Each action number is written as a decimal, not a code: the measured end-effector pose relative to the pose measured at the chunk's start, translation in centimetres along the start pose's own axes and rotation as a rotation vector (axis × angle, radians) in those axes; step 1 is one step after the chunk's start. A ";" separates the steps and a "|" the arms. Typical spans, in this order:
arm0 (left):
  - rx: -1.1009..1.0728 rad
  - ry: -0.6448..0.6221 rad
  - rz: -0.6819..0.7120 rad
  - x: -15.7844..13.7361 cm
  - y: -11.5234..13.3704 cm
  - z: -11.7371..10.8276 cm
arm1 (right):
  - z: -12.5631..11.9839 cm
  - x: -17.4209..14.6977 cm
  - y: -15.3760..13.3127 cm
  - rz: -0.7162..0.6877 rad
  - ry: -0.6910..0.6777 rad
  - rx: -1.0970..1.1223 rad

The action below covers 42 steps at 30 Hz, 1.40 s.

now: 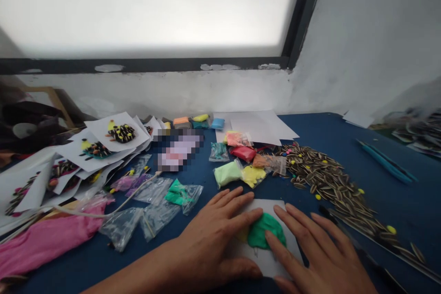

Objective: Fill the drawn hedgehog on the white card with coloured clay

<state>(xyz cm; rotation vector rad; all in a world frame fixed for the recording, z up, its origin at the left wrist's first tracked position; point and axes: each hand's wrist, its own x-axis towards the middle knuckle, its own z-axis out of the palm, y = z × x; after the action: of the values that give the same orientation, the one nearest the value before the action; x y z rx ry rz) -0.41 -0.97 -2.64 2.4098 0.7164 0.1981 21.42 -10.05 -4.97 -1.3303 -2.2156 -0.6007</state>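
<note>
Our left hand (210,239) and right hand (317,248), open and flat, press green clay (265,232) onto white card (275,206); even fingertip pressure should spread it best.

Two hands, left hand (210,243) and right hand (320,252), rest on one white card (272,264) bearing one green clay lump (267,232). Two teal tools (386,161) lie on the blue worktop (344,138). The sunflower seeds (327,183) are too many to count.

Stuff you can't really make out here

The left hand (213,239) covers part of the green clay (267,232); a pixelated patch (177,149) hides something mid-table, and the right hand (324,257) runs off the bottom edge.
</note>
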 end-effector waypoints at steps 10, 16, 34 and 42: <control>0.020 -0.039 -0.019 0.0 0.1 -0.1 | 0.3 -0.7 -0.6 0.069 0.023 -0.015; 0.039 -0.014 -0.007 0.0 0.1 0.0 | -0.1 -0.8 0.3 -0.058 -0.015 -0.047; 0.057 0.062 0.048 -0.1 0.3 0.2 | -1.2 0.3 1.4 -0.205 0.001 -0.124; 0.063 0.035 0.043 0.0 0.2 0.2 | -1.5 0.9 0.8 -0.177 0.020 -0.152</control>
<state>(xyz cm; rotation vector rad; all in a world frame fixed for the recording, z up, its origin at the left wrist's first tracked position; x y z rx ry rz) -0.29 -1.19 -2.65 2.4884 0.6962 0.2393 22.06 -9.98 -3.19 -1.2010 -2.3263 -0.8592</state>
